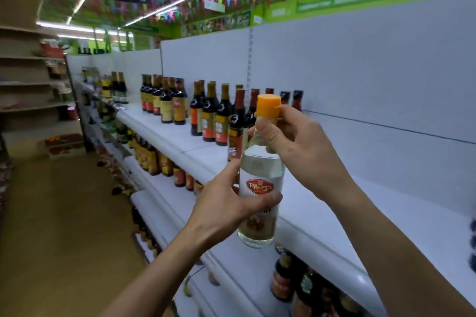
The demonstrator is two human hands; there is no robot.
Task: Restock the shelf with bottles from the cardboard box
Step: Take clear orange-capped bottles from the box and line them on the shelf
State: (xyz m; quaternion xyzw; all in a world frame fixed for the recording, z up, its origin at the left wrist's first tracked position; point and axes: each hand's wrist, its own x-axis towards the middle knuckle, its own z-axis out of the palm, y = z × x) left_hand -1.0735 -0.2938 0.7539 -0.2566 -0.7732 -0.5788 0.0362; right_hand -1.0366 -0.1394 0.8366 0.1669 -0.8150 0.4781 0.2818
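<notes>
Hands: left [226,203] grips clear bottle [260,188] label, right [296,141] pinches neck; red logo unreadable.

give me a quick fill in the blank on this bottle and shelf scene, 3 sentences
1. The clear bottle has an ____ cap.
2. The right hand grips the bottle near its ____, and the left hand holds its body.
3. The dark bottles on the white shelf stand to the ____ of the held bottle.

Missing words: orange; neck; left

Left grip [226,203], right grip [296,141]: both closed
</notes>
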